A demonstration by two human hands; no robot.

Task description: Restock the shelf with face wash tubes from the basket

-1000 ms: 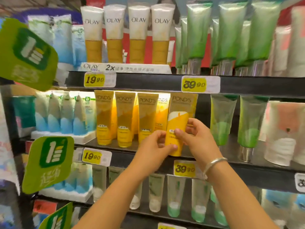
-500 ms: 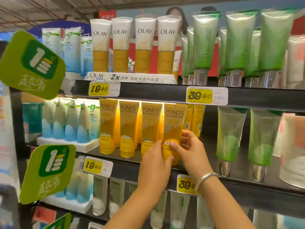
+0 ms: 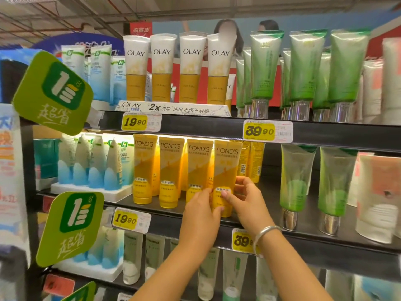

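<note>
Since a second ago the yellow POND'S tube (image 3: 226, 170) has gone from tilted and lifted to standing upright, cap down, at the front edge of the middle shelf (image 3: 303, 224), fourth and rightmost in the front row of POND'S tubes (image 3: 170, 170).

Nearest the camera, two bare forearms reach up from the bottom edge, the right one wearing a silver bangle (image 3: 265, 234). Both hands grasp the lower end of that tube. The left hand (image 3: 200, 210) pinches it from the left with thumb and fingertips curled round it. The right hand (image 3: 246, 199) holds it from the right, thumb across the front and fingers curled behind.

Just behind this tube, more yellow tubes stand with their barcode backs showing. Further right along the same shelf stand green tubes (image 3: 296, 181) with silver caps, well apart from the hands. At the left end sit blue-and-white tubes (image 3: 97, 166) in a white tray.

On the shelf's front lip hang yellow price tags (image 3: 130, 219). Above, on the top shelf, a row of OLAY tubes (image 3: 178, 68) stands in a display tray.
</note>
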